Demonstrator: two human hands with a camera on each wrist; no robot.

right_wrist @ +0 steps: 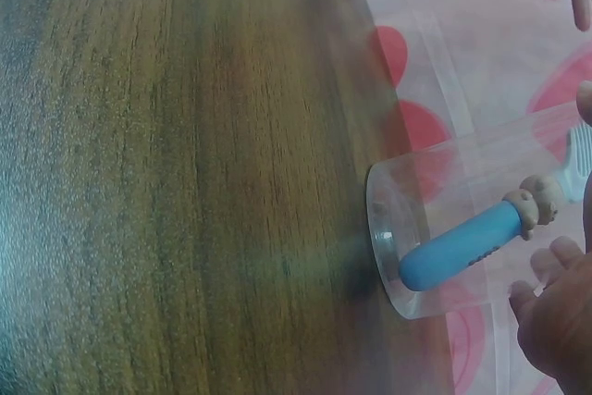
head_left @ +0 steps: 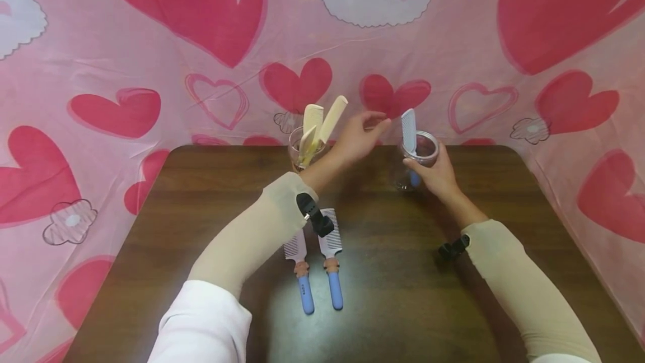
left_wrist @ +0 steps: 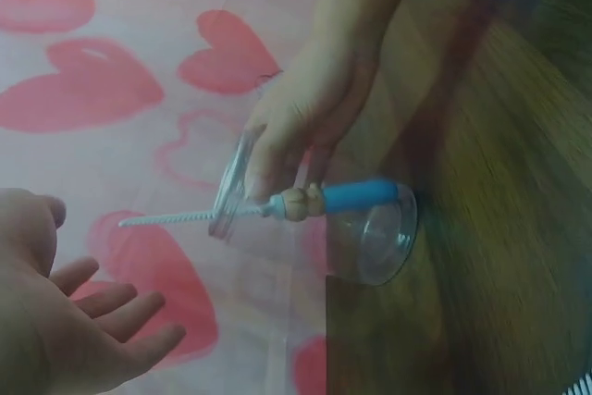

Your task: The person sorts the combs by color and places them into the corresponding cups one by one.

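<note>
A clear plastic jar (head_left: 424,153) stands at the table's far edge, and my right hand (head_left: 430,175) grips its side. A comb with a blue handle (left_wrist: 356,196) stands in it, handle down, white teeth (head_left: 409,129) sticking out above the rim. My left hand (head_left: 370,128) hovers just left of that comb with relaxed fingers (left_wrist: 111,307), holding nothing. The right wrist view shows the jar (right_wrist: 435,228) and the comb's handle (right_wrist: 462,252) resting against its bottom. A second clear jar (head_left: 301,150) to the left holds several cream combs (head_left: 322,119).
Two more blue-handled combs (head_left: 304,273) (head_left: 331,265) lie side by side on the dark wooden table (head_left: 201,195), near my left forearm. A pink cloth with red hearts (head_left: 151,43) hangs behind and around the table.
</note>
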